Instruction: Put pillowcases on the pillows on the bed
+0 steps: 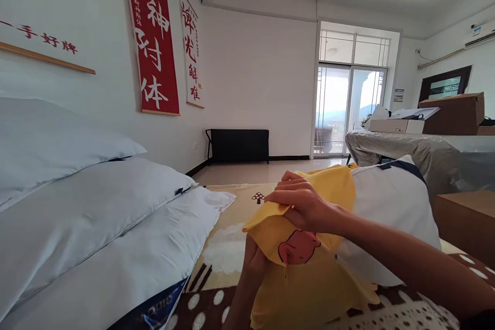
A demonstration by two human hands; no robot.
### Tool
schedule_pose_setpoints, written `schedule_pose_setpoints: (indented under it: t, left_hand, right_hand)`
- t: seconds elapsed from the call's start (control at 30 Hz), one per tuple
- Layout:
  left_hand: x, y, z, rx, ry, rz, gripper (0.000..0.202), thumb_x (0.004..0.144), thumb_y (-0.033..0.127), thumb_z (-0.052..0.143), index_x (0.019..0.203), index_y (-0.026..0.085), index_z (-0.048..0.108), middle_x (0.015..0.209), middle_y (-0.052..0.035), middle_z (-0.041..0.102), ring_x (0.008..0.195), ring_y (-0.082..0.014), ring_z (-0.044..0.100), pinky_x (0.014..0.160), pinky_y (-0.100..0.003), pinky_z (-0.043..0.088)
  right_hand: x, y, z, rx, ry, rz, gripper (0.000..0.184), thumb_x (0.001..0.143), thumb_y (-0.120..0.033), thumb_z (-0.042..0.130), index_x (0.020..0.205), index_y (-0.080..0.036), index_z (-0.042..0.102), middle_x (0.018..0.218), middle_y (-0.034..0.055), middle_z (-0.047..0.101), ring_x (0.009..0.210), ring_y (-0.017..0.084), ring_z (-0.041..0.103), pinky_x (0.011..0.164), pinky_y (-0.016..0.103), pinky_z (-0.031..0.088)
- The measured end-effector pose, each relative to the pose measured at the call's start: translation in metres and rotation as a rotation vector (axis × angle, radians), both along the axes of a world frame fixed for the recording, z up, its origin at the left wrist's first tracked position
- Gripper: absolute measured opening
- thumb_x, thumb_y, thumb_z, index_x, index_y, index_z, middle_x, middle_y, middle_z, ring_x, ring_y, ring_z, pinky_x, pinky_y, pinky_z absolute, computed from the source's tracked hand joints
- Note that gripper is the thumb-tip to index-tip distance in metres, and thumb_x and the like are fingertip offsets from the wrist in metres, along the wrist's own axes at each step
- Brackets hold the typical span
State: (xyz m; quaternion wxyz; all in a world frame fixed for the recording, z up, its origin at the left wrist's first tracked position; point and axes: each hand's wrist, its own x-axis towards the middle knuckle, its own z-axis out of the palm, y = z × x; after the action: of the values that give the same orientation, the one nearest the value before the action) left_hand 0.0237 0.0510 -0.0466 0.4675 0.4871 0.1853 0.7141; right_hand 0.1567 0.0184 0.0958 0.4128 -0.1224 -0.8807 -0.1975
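Right hand point(299, 201) is gripping the yellow cloth point(309, 281), left hand point(256, 257) just below, can't tell its grip. Uneven tugging could totally bunch it against the white pillow point(390, 206) to their right.

The white scroll point(42, 10) at the left reads 一手好牌 in red. The red scroll point(154, 36) beside it carries large white 神附体 under a cut-off character, with a smaller white column alongside. On the narrow white scroll point(192, 51) farther right, red 牌, 解 and 难 are legible. The near left pillow point(116, 255) bears a navy label point(149, 307) with blurred capitals; the far notice point(398, 95) is too small to read.
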Motion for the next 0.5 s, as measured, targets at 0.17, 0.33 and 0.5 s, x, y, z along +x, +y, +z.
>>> schedule_pose_setpoints:
  t: [0.17, 0.33, 0.5]
  left_hand:
    - [0.004, -0.007, 0.001, 0.180, 0.324, 0.093, 0.025, 0.058, 0.026, 0.071, 0.082, 0.019, 0.071, 0.090, -0.0100, 0.069, 0.085, -0.0284, 0.060, 0.077, -0.036, 0.048]
    - [0.002, -0.020, 0.019, 0.152, 0.401, -0.059, 0.015, 0.058, 0.020, 0.070, 0.072, 0.018, 0.067, 0.071, -0.0048, 0.065, 0.068, -0.0216, 0.057, 0.060, -0.029, 0.046]
    - [-0.005, -0.024, 0.029, -0.076, -0.029, -0.414, 0.024, 0.066, 0.032, 0.072, 0.085, 0.021, 0.063, 0.073, -0.0014, 0.060, 0.066, -0.0149, 0.054, 0.058, -0.023, 0.045]
  right_hand:
    - [-0.008, 0.013, -0.007, 0.065, 0.062, 0.020, 0.024, 0.084, -0.011, 0.035, 0.077, -0.017, 0.057, 0.054, -0.0033, 0.052, 0.049, 0.009, 0.040, 0.063, 0.027, 0.033]
    - [0.000, 0.015, -0.001, -0.108, 0.056, -0.053, 0.026, 0.093, -0.029, 0.041, 0.081, -0.018, 0.061, 0.063, -0.0016, 0.060, 0.053, 0.009, 0.044, 0.063, 0.026, 0.034]
    - [0.034, -0.009, 0.025, -0.415, -0.170, -0.006, 0.042, 0.091, -0.045, 0.045, 0.123, -0.019, 0.053, 0.102, 0.0070, 0.061, 0.092, 0.016, 0.053, 0.085, 0.032, 0.040]
